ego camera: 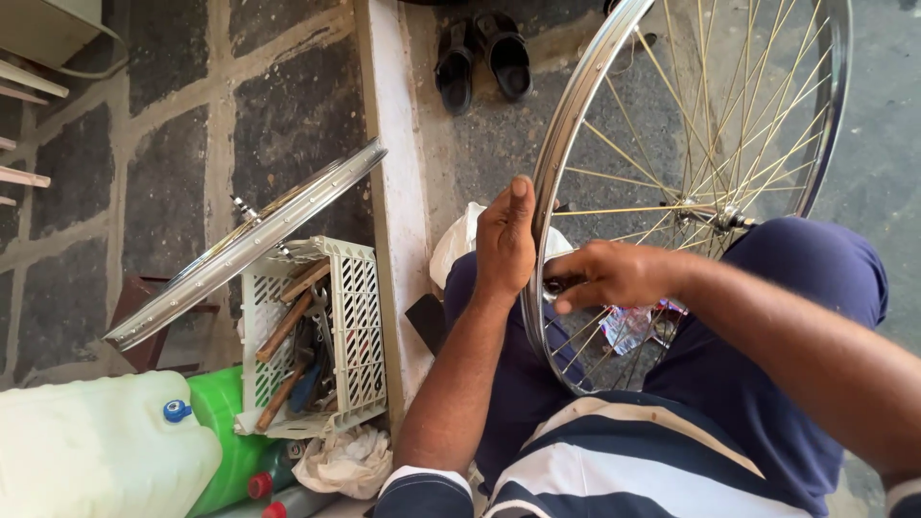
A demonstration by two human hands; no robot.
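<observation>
Steel wheel rim (552,144), white tool crate (360,317), sandals (483,56)

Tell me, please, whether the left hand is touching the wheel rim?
Touching: the head view shows the left hand pressed flat against the wheel rim, no gap between them.

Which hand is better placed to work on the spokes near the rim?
Probably the right hand: its fingers already reach among the spokes just inside the wheel rim. The left hand grips the rim from outside, steadying the wheel.
</observation>
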